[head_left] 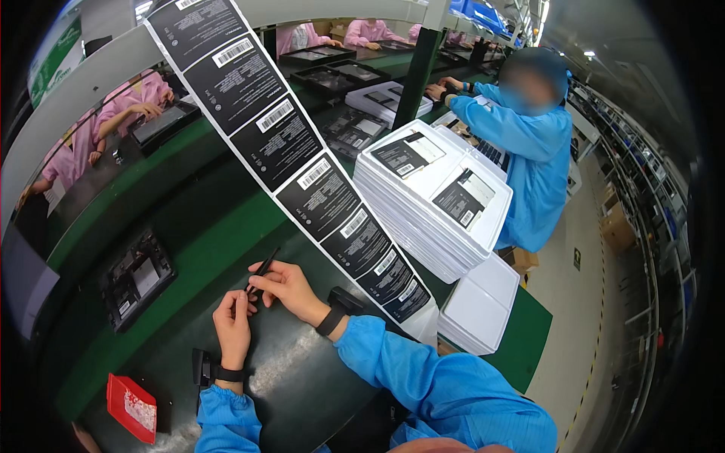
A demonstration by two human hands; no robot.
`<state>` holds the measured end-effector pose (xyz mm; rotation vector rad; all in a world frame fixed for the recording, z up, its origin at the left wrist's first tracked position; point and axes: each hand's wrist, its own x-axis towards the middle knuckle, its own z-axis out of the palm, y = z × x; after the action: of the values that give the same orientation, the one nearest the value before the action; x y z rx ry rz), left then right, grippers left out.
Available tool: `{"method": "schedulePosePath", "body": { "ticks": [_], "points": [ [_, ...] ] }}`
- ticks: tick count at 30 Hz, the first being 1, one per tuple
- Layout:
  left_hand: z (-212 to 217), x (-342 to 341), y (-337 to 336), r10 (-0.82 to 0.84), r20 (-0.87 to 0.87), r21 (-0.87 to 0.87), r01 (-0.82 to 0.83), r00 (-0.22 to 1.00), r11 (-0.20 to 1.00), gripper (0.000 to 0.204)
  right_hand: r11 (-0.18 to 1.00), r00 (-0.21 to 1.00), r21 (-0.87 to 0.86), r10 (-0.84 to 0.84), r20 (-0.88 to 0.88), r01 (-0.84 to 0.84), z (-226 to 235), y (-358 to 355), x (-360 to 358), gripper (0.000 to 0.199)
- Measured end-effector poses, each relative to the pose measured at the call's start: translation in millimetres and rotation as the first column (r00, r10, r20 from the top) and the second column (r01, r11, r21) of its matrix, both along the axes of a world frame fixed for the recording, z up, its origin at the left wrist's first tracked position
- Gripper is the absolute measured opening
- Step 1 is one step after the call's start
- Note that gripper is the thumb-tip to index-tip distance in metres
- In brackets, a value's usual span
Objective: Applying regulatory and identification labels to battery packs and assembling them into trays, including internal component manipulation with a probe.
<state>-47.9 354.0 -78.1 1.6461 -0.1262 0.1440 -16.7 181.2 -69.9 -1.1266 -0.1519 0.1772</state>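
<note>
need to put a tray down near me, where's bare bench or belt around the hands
Free: the dark mat just below the hands, between the left hand and the right sleeve, and the green belt between the black unit and the label strip. Crowded: right of the strip, with the stacked white boxes. The red tray takes the mat's left corner.
</note>
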Motion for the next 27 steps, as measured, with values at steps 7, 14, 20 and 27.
{"method": "schedulePosePath", "body": {
  "ticks": [7,14,20,27],
  "points": [
    [-4,0,1,-0.001,0.007,-0.020,0.001,1.000,1.000,0.024,0.999,1.000,0.026,0.021,0.011,-0.022,-5,0,1,0.034],
    [-10,5,3,0.059,0.044,-0.049,-0.057,0.997,0.997,0.018,0.999,1.000,0.032,-0.001,0.010,0.001,-5,-1,2,0.032],
    [-15,5,5,0.080,0.033,-0.113,-0.076,0.996,0.991,0.016,0.999,0.999,0.036,-0.027,0.020,0.026,-7,1,3,0.027],
    [-8,3,5,0.021,-0.173,-0.170,-0.051,0.985,0.984,0.033,1.000,0.999,-0.001,-0.015,0.046,0.015,-9,0,4,0.027]
  ]
}}
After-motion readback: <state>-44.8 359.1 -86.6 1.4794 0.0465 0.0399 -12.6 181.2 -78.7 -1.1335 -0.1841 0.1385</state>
